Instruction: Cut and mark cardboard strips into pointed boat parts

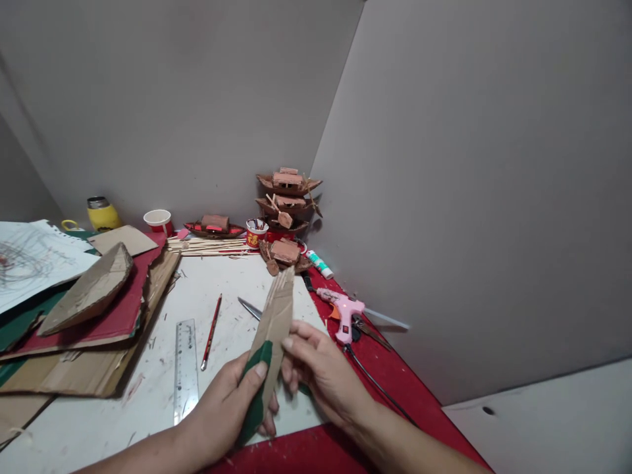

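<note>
A folded piece of brown cardboard (274, 322) with a dark green patch is tilted upright over the near part of the white board. My left hand (237, 395) is closed on its lower end, thumb pressed on the green side. At the right edge my right hand (316, 368) pinches the cardboard between thumb and curled fingers. A metal blade (249, 308) sticks out from behind the cardboard; its other end is hidden. Left of my hands lie a red-and-black pencil (212, 332) and a clear ruler (185, 368).
Cardboard sheets (93, 375) and a cardboard boat hull (91, 293) are piled at left. A pink glue gun (343, 309) lies at right. Behind are thin sticks (207, 247), paper cups (158, 221), a yellow container (103, 214) and several brown model boats (289, 179). Walls close off the back and right.
</note>
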A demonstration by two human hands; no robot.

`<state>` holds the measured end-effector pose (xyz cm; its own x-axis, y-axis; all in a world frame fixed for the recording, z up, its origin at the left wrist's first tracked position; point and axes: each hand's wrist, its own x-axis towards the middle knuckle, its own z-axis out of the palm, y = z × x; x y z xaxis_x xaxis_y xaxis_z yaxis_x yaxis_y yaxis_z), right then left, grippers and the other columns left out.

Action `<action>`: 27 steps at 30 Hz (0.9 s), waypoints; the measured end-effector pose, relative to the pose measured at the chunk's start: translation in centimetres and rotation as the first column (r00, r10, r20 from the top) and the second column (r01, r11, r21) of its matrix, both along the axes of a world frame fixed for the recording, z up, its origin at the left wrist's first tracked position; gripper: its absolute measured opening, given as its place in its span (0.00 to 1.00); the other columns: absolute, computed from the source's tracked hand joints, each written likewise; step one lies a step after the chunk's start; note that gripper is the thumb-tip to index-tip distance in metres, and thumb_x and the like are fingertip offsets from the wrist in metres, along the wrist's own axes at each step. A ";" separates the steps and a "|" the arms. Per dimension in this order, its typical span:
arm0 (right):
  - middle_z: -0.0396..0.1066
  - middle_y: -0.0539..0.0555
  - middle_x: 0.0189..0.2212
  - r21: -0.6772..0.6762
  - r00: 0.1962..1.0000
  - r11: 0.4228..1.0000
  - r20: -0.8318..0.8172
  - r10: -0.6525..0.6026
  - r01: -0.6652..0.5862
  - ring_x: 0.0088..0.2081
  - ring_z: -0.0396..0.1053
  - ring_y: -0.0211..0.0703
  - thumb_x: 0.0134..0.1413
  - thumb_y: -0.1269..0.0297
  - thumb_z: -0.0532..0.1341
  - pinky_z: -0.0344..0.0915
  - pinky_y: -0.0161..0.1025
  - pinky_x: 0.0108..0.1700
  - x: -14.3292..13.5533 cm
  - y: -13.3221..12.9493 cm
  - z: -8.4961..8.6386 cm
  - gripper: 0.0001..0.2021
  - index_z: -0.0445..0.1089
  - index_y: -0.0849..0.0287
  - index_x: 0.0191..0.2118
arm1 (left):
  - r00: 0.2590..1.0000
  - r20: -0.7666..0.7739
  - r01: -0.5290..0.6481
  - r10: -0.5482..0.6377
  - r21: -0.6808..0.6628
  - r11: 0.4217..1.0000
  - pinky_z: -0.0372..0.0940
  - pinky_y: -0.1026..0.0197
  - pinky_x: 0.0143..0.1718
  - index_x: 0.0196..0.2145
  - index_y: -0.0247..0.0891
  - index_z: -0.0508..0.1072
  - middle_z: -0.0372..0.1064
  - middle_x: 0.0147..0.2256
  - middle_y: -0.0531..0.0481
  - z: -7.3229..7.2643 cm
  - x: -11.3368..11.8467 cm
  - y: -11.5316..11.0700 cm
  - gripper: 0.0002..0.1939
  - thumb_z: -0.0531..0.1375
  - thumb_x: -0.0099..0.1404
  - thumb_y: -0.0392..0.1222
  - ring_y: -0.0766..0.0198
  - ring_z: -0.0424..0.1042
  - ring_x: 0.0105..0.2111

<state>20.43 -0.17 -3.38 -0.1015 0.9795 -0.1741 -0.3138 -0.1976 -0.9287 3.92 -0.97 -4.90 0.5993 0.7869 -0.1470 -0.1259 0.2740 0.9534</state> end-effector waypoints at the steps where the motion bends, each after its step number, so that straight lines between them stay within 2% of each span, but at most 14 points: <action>1: 0.69 0.47 0.20 0.056 0.992 0.991 0.033 -0.120 0.118 0.16 0.61 0.30 0.49 0.57 0.66 0.59 0.26 0.16 0.2 0.1 0.2 0.17 0.66 0.61 0.41 | 1.000 0.014 -0.028 0.028 -0.040 0.999 0.64 0.63 0.24 0.41 0.34 0.67 0.69 0.27 0.50 -0.2 0.0 0.1 0.20 0.52 0.67 0.56 0.66 0.70 0.21; 3: 0.70 0.49 0.29 0.229 0.929 0.916 0.097 -0.357 0.329 0.21 0.64 0.32 0.50 0.58 0.66 0.62 0.27 0.20 0.7 0.1 0.4 0.17 0.66 0.58 0.44 | 0.997 0.033 -0.072 0.075 -0.083 0.994 0.63 0.64 0.23 0.39 0.34 0.66 0.71 0.29 0.48 -0.4 0.1 0.4 0.18 0.54 0.66 0.55 0.66 0.70 0.20; 4: 0.70 0.50 0.32 0.338 0.892 0.869 0.143 -0.428 0.362 0.25 0.66 0.34 0.50 0.59 0.66 0.64 0.29 0.24 0.8 -0.1 0.5 0.16 0.67 0.57 0.44 | 0.996 0.041 -0.079 0.083 -0.087 0.993 0.63 0.64 0.23 0.39 0.34 0.66 0.72 0.31 0.47 -0.4 0.1 0.5 0.18 0.55 0.66 0.54 0.67 0.70 0.20; 5: 0.70 0.52 0.34 0.452 0.864 0.828 0.208 -0.459 0.331 0.29 0.68 0.37 0.51 0.61 0.65 0.66 0.31 0.27 1.0 -0.3 0.6 0.13 0.68 0.56 0.42 | 0.996 0.050 -0.074 0.078 -0.082 0.994 0.64 0.64 0.23 0.39 0.34 0.66 0.72 0.33 0.46 -0.4 0.1 0.6 0.17 0.55 0.66 0.53 0.68 0.70 0.20; 7: 0.70 0.54 0.33 0.642 0.814 0.755 0.365 -0.453 0.132 0.34 0.69 0.41 0.53 0.66 0.64 0.67 0.36 0.34 1.0 -0.8 0.4 0.06 0.71 0.57 0.39 | 0.996 0.065 -0.049 0.053 -0.060 0.997 0.64 0.64 0.24 0.41 0.35 0.67 0.72 0.35 0.46 -0.3 0.1 0.7 0.16 0.55 0.66 0.52 0.69 0.70 0.20; 9: 0.71 0.54 0.32 0.733 0.756 0.674 0.488 -0.435 -0.086 0.35 0.69 0.43 0.54 0.70 0.63 0.67 0.40 0.38 1.0 -1.1 0.1 0.06 0.73 0.56 0.39 | 0.998 0.056 -0.017 0.018 -0.017 1.000 0.63 0.64 0.25 0.41 0.34 0.68 0.72 0.32 0.48 -0.2 0.1 0.7 0.16 0.55 0.67 0.51 0.69 0.70 0.21; 11: 0.71 0.54 0.31 0.763 0.717 0.618 0.537 -0.444 -0.189 0.35 0.69 0.43 0.55 0.71 0.63 0.67 0.41 0.38 0.9 -1.2 -0.3 0.09 0.73 0.55 0.42 | 0.999 0.030 0.011 -0.012 0.029 1.000 0.63 0.65 0.26 0.41 0.34 0.69 0.71 0.28 0.50 0.1 0.1 0.6 0.16 0.54 0.67 0.51 0.68 0.70 0.22; 14: 0.69 0.54 0.31 0.769 0.700 0.605 0.549 -0.457 -0.207 0.34 0.69 0.43 0.55 0.71 0.62 0.67 0.39 0.35 0.8 -0.8 -0.8 0.10 0.73 0.55 0.43 | 1.000 -0.004 0.031 -0.031 0.088 0.996 0.62 0.65 0.27 0.41 0.33 0.71 0.70 0.27 0.50 0.4 0.0 0.4 0.17 0.53 0.68 0.51 0.69 0.69 0.22; 17: 0.69 0.52 0.30 0.773 0.725 0.605 0.526 -0.444 -0.191 0.33 0.69 0.41 0.55 0.71 0.63 0.66 0.37 0.34 0.8 -0.5 -1.0 0.08 0.74 0.55 0.41 | 0.998 -0.054 0.040 -0.033 0.134 0.990 0.60 0.65 0.26 0.39 0.32 0.72 0.69 0.25 0.51 0.5 0.0 0.3 0.19 0.52 0.68 0.53 0.68 0.67 0.21; 20: 0.69 0.52 0.30 0.743 0.758 0.645 0.523 -0.389 -0.182 0.33 0.69 0.40 0.55 0.71 0.63 0.66 0.36 0.34 0.8 -0.4 -0.8 0.05 0.75 0.55 0.37 | 0.994 -0.106 0.047 -0.028 0.181 0.982 0.61 0.64 0.27 0.36 0.32 0.72 0.69 0.23 0.51 0.3 -0.1 0.2 0.20 0.51 0.68 0.53 0.67 0.67 0.22; 23: 0.70 0.51 0.28 0.692 0.764 0.690 0.559 -0.323 -0.215 0.32 0.68 0.41 0.55 0.70 0.63 0.65 0.37 0.35 0.9 -0.5 -0.4 0.03 0.74 0.56 0.34 | 0.991 -0.128 0.053 -0.024 0.228 0.972 0.63 0.63 0.30 0.35 0.33 0.71 0.69 0.28 0.49 0.1 -0.3 0.1 0.19 0.51 0.69 0.52 0.67 0.68 0.24; 27: 0.70 0.52 0.27 0.688 0.720 0.663 0.615 -0.320 -0.293 0.32 0.66 0.41 0.58 0.71 0.60 0.63 0.39 0.36 1.0 -0.5 0.0 0.05 0.71 0.58 0.32 | 0.990 -0.138 0.059 -0.023 0.261 0.964 0.63 0.63 0.31 0.35 0.33 0.72 0.69 0.29 0.49 0.2 -0.3 0.1 0.18 0.52 0.69 0.51 0.67 0.68 0.25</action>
<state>21.39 -0.70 -3.42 -0.2512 0.8000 0.5449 0.4155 0.5976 -0.6858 3.61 -0.90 -4.73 0.6213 0.7834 -0.0177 0.0124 0.0127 0.9998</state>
